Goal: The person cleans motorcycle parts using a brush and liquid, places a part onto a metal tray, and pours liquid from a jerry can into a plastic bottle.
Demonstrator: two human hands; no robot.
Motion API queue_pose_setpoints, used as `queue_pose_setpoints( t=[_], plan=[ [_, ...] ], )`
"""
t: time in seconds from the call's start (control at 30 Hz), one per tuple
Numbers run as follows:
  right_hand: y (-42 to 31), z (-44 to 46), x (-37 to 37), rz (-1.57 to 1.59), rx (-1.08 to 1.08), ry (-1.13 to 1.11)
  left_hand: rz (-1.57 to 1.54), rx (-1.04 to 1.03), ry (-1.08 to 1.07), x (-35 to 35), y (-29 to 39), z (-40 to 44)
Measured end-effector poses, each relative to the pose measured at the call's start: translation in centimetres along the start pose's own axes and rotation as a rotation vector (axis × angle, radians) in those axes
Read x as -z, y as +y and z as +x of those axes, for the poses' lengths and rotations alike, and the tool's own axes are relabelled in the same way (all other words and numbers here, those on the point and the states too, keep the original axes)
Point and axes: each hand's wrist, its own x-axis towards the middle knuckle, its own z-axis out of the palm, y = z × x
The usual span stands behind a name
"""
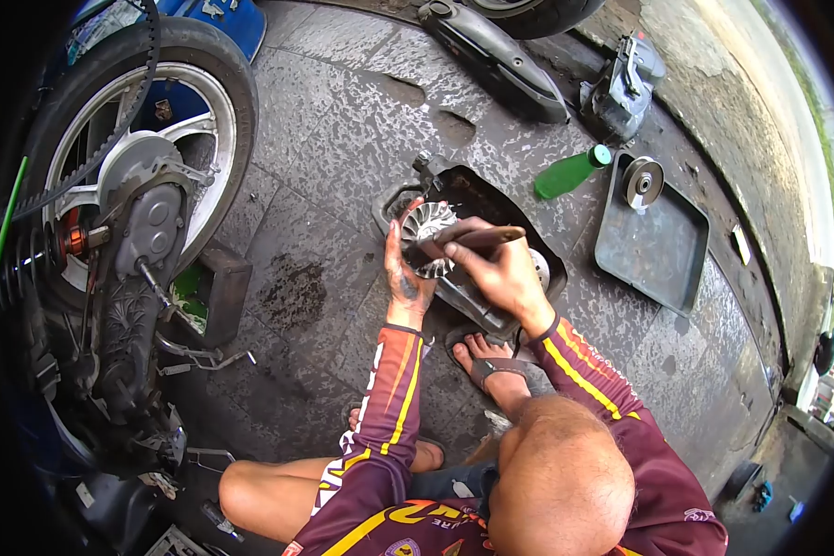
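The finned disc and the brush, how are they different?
The finned disc is round and silvery, but the brush is long and brownish.
The finned disc has metal fins; the brush has dark bristles.
The left grip holds the finned disc, while the right grip holds the brush.
Both are held up off the ground.

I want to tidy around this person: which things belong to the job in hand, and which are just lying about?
Apparently in the job:
finned disc, in the left hand
brush, in the right hand
black pan beneath

Untouched, seemingly lying about:
green bottle
rectangular tray, with round part
long black cover
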Motion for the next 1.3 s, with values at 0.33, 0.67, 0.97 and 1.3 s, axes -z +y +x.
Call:
queue_pose_setpoints(
  t=[0.33,0.67,0.97,1.3],
  plan=[
    [-1.1,0.1,0.3,-0.087,0.122,0.138,0.167,-0.115,0.000,-0.3,0.1,0.7],
    [-1.3,1.0,0.6,-0.145,0.295,0.007,0.055,-0.030,-0.015,0.1,0.2,0.6],
    [-0.1,1.0,1.0,-0.245,0.279,-0.215,-0.096,0.125,0.031,0.1,0.8,0.5],
    [-0.8,1.1,1.9,-0.360,0.237,-0.276,-0.192,0.151,0.100,0.1,1.2,0.7]
  ],
)
